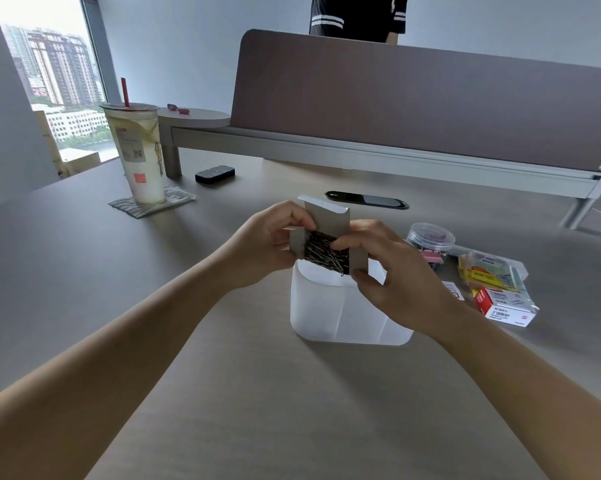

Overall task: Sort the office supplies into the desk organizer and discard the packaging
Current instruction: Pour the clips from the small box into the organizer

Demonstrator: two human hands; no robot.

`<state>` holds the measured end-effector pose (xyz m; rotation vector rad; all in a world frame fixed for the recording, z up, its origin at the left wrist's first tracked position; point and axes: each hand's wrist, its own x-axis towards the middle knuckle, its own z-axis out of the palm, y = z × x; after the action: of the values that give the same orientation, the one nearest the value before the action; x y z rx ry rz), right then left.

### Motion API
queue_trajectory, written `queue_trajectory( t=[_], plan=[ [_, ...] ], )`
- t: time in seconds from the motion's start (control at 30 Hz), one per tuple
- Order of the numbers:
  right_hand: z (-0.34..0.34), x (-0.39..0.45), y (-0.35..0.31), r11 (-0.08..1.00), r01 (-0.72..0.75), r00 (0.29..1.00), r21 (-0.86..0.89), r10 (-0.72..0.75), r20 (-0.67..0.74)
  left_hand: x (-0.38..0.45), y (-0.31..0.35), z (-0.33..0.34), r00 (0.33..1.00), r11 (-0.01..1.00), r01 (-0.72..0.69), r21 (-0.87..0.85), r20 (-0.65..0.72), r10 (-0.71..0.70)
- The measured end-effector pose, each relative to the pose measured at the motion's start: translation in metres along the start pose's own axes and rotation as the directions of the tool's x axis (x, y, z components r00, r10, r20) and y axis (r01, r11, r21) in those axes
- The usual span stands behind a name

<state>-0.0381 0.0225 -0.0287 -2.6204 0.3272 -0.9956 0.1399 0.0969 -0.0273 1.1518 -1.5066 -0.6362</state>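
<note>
While our left hand [268,240] and right hand [396,271] grip the opened clip box [326,233], they hide the organizer's [326,313] compartments.

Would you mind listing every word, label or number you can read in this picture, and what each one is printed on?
None can be read with confidence.
Red-and-white box: small print, too blurred.
Yellow packet: dark lettering, too blurred.
Drink cup: printed label, QR code and red square, all too small.
White tag beside the right hand: a code, unreadable.
</note>
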Motion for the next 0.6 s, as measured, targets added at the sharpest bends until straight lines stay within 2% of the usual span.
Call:
queue_trajectory(
  t=[0.6],
  plan=[
    [0.0058,0.0027,0.0008,0.997,0.037,0.999,-0.064,-0.040,-0.036,0.0035,-0.0075,-0.0024,0.996,0.994,-0.069,0.079,-0.043,0.073]
  ],
)
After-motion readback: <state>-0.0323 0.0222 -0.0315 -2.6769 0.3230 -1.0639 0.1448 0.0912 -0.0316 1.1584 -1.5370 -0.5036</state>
